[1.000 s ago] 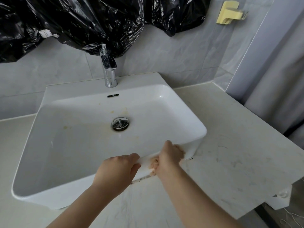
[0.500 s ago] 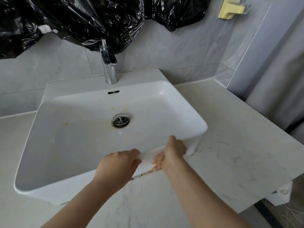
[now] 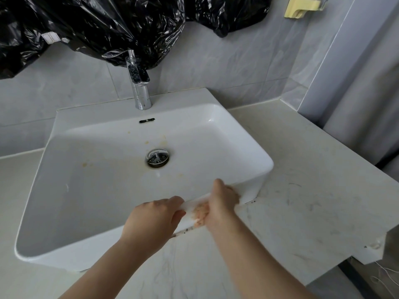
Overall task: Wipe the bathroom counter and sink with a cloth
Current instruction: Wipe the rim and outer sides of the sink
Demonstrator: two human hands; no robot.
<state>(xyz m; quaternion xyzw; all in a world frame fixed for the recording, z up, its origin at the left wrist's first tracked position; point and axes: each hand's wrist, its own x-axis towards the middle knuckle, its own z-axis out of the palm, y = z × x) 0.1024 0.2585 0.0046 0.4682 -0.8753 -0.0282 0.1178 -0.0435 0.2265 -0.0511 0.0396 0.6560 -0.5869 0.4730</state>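
A white rectangular sink (image 3: 103,190) sits on a pale marbled counter (image 3: 302,201); yellowish stains mark the basin around the drain (image 3: 157,158). My right hand (image 3: 222,201) grips a small orange cloth (image 3: 199,214) and presses it against the outer front wall of the sink near its right corner. My left hand (image 3: 151,221) rests on the front rim just left of the cloth, fingers curled over the edge. Most of the cloth is hidden under my right hand.
A chrome tap (image 3: 140,87) stands at the back of the sink. Black plastic sheeting (image 3: 97,24) hangs on the tiled wall above it. A yellow holder (image 3: 300,7) is fixed at the upper right. The counter has a cut-out corner (image 3: 380,247) at the right.
My right hand has slid the cloth a little to the right along the sink's front wall. My left hand has kept its place on the rim.
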